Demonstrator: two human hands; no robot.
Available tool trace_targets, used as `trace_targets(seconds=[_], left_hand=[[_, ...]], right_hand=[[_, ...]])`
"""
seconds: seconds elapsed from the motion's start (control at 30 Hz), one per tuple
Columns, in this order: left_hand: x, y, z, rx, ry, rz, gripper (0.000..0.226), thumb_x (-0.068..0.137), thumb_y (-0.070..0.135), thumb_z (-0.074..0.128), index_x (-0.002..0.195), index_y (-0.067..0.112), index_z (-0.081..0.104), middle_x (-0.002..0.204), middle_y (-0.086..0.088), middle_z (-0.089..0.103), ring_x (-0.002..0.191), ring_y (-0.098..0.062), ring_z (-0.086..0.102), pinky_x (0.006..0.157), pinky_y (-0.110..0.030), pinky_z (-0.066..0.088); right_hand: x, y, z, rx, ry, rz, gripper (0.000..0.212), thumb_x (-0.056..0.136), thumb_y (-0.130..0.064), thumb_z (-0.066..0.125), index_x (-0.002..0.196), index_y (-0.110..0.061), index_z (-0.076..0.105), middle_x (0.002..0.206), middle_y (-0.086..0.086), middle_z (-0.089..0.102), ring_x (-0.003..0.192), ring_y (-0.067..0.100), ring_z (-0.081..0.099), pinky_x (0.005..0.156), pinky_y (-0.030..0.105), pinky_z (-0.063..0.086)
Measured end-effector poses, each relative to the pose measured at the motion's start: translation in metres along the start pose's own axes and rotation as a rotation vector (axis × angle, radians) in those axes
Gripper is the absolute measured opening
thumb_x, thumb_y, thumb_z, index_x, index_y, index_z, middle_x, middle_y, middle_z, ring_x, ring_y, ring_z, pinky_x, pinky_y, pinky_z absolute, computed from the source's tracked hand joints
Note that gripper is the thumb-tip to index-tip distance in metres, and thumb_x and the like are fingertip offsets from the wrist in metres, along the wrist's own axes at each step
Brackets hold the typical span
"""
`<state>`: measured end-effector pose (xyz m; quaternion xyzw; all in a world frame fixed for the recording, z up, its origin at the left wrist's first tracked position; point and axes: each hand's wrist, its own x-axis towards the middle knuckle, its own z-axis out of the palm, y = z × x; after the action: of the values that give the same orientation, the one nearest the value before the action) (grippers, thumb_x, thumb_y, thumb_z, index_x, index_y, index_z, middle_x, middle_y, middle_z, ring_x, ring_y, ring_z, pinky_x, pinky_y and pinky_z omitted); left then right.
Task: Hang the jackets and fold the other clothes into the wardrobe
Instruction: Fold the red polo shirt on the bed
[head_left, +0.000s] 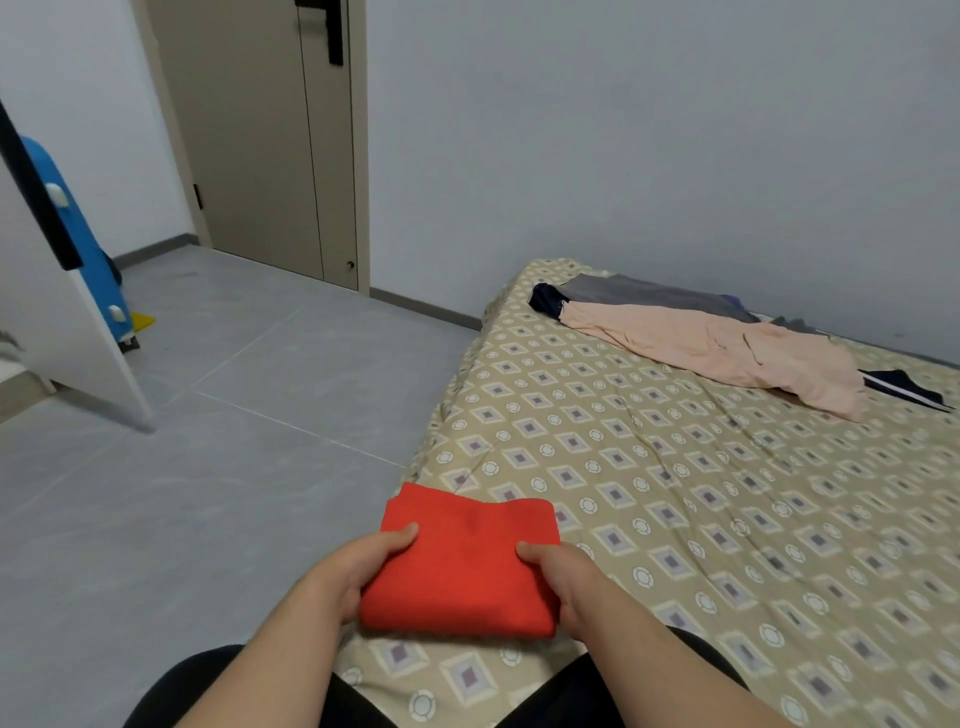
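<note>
A folded red garment (462, 561) is held just above the near corner of the bed (675, 493). My left hand (358, 566) grips its left edge, thumb on top. My right hand (558, 577) grips its right edge the same way. At the far end of the bed lies a peach garment (717, 348) spread out, with a grey garment (649, 293) behind it and dark pieces (545, 299) beside it. A white wardrobe door (62, 322) stands open at the left edge; the wardrobe's inside is out of view.
Grey tiled floor (218, 467) stretches between the bed and the wardrobe door. A blue object (88, 244) leans behind that door. A closed beige room door (270, 140) is at the back wall. A dark striped garment (904, 389) lies at the bed's right.
</note>
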<state>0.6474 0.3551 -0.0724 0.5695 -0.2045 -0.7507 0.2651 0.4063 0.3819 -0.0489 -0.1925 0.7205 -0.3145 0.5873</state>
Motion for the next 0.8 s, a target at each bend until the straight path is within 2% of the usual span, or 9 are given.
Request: trace_targets(seconds=[0.07, 0.17, 0.23, 0.33, 0.47, 0.63, 0.8], left_hand=[[0.005, -0.008, 0.006, 0.002, 0.063, 0.138, 0.02, 0.094, 0.014, 0.064, 0.111, 0.003, 0.065, 0.096, -0.018, 0.075, 0.081, -0.031, 0.072, 0.07, -0.035, 0.056], [-0.002, -0.012, 0.012, 0.004, 0.116, 0.27, 0.025, 0.089, 0.001, 0.064, 0.114, 0.006, 0.064, 0.101, -0.017, 0.074, 0.093, -0.033, 0.07, 0.085, -0.041, 0.055], [-0.011, -0.008, 0.014, 0.0, 0.118, 0.315, 0.029, 0.084, -0.003, 0.063, 0.112, 0.006, 0.065, 0.101, -0.017, 0.074, 0.092, -0.032, 0.07, 0.083, -0.039, 0.055], [-0.028, -0.004, 0.014, -0.056, 0.085, 0.36, 0.022, 0.087, 0.007, 0.066, 0.109, 0.006, 0.067, 0.096, -0.016, 0.075, 0.087, -0.032, 0.072, 0.071, -0.033, 0.055], [-0.045, -0.004, 0.011, -0.117, 0.072, 0.463, 0.022, 0.091, 0.021, 0.068, 0.11, 0.011, 0.066, 0.098, -0.012, 0.076, 0.089, -0.029, 0.073, 0.071, -0.035, 0.056], [-0.052, 0.002, 0.006, -0.122, 0.091, 0.554, 0.017, 0.096, 0.022, 0.061, 0.109, 0.013, 0.067, 0.098, -0.009, 0.076, 0.089, -0.028, 0.072, 0.078, -0.04, 0.056], [-0.05, 0.016, 0.0, -0.111, 0.107, 0.616, 0.014, 0.096, 0.023, 0.062, 0.106, 0.015, 0.069, 0.099, -0.007, 0.076, 0.086, -0.021, 0.073, 0.073, -0.034, 0.056]], right_hand=[[-0.002, 0.001, 0.001, 0.001, 0.007, -0.079, 0.017, 0.089, -0.009, 0.068, 0.103, -0.014, 0.061, 0.097, 0.012, 0.073, 0.088, 0.031, 0.07, 0.076, 0.042, 0.058], [-0.013, -0.005, -0.001, 0.054, -0.005, -0.193, 0.022, 0.09, -0.001, 0.063, 0.107, -0.016, 0.063, 0.099, 0.011, 0.074, 0.094, 0.031, 0.07, 0.089, 0.048, 0.056], [-0.02, -0.01, -0.005, 0.082, -0.006, -0.26, 0.024, 0.09, 0.001, 0.062, 0.107, -0.017, 0.065, 0.098, 0.009, 0.075, 0.095, 0.031, 0.07, 0.093, 0.049, 0.055], [-0.031, -0.012, -0.009, 0.127, -0.01, -0.321, 0.017, 0.092, -0.007, 0.065, 0.108, -0.014, 0.067, 0.095, 0.008, 0.077, 0.095, 0.029, 0.071, 0.09, 0.045, 0.056], [-0.045, -0.012, -0.008, 0.137, -0.034, -0.361, 0.02, 0.093, -0.03, 0.068, 0.101, -0.012, 0.07, 0.091, 0.007, 0.077, 0.09, 0.028, 0.072, 0.083, 0.042, 0.058], [-0.052, -0.012, -0.004, 0.095, -0.014, -0.444, 0.024, 0.095, -0.033, 0.063, 0.104, -0.012, 0.071, 0.098, 0.011, 0.076, 0.098, 0.032, 0.07, 0.093, 0.049, 0.055], [-0.047, -0.02, 0.005, -0.006, -0.046, -0.497, 0.024, 0.1, -0.037, 0.055, 0.109, -0.02, 0.07, 0.1, 0.002, 0.077, 0.094, 0.02, 0.072, 0.083, 0.038, 0.056]])
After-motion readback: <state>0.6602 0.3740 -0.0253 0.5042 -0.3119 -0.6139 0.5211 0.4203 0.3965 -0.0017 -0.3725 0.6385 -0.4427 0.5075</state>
